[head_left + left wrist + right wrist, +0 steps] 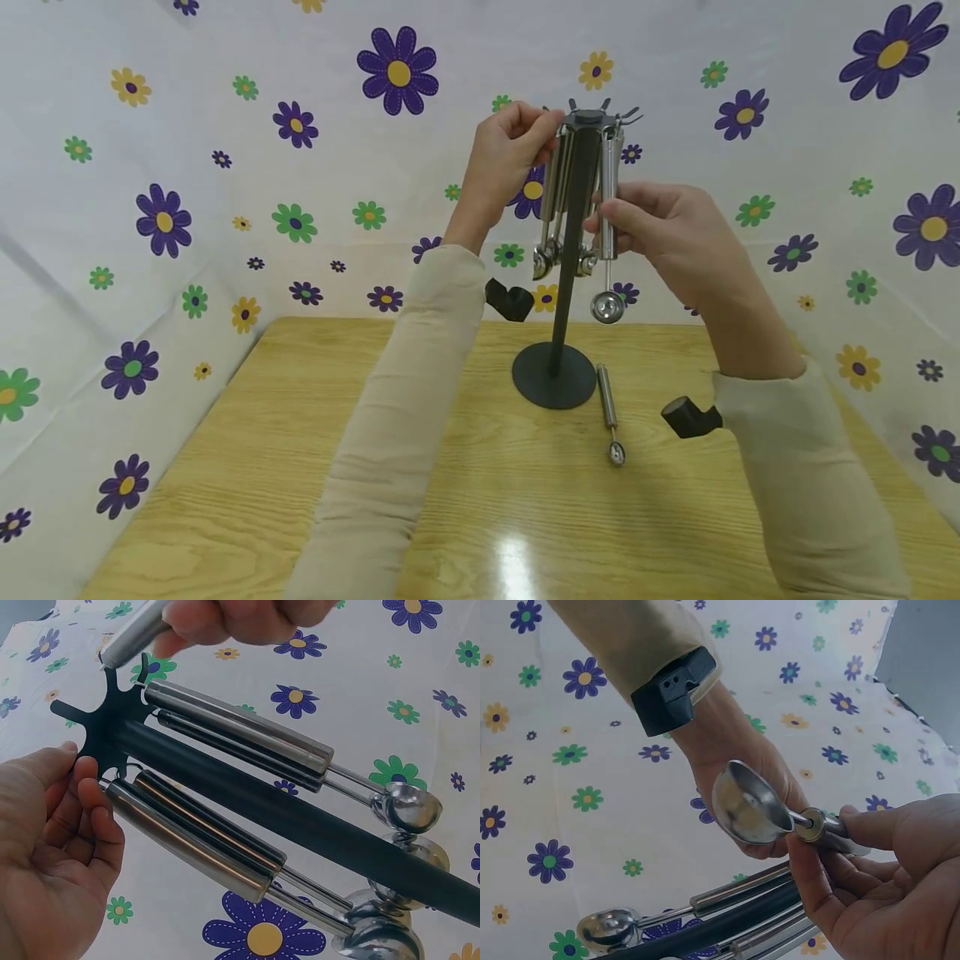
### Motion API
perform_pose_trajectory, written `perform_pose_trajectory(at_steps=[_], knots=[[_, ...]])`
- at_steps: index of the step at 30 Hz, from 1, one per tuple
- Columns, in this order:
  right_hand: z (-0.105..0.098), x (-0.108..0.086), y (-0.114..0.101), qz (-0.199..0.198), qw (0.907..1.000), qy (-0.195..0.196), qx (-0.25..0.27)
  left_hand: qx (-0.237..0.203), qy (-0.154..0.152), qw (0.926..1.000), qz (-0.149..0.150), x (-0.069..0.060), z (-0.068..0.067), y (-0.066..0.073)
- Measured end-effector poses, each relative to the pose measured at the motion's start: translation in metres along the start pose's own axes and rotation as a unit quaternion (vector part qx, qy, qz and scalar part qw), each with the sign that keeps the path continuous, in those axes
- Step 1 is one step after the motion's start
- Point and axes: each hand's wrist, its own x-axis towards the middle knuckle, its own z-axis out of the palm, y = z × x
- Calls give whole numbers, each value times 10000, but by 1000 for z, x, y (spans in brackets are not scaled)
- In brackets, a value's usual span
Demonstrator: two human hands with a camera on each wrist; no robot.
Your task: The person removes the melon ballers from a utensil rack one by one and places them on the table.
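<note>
Right grip (pixel 667 233) is pinched on a metal scoop (pixel 609 246) by its handle, bowl down, its upper end at a prong (pixel 112 679) of the black rack (pixel 573 250); whether it is hooked cannot be told. The rack's top is pinched by the left grip (pixel 506 158). More scoops (pixel 240 724) are hung around the rack; one loose scoop (pixel 607 398) is laid on the counter (pixel 450 500), just beside its base (pixel 532 383).

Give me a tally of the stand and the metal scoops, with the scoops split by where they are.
Black stand: 1
Held scoop, in the right hand: 1
Other hanging scoops, on the stand: 4
Loose scoop, on the table: 1
Total: 7
</note>
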Motion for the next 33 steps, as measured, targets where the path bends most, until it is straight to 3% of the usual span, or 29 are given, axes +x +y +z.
perform_pose_trajectory(at_steps=[8, 12, 18, 33], knots=[[-1, -9, -15, 282, 9955, 15, -909, -47, 38, 10000, 34, 0, 0, 0], [-2, -14, -18, 259, 9951, 45, -949, -94, 37, 9999, 38, 0, -1, 0], [-9, -21, -17, 529, 9910, 127, -1223, -144, 0, 9999, -6, -1, -1, 0], [-21, -32, 5, 880, 9883, 122, -1242, -156, 12, 9999, -40, -1, 0, -1]])
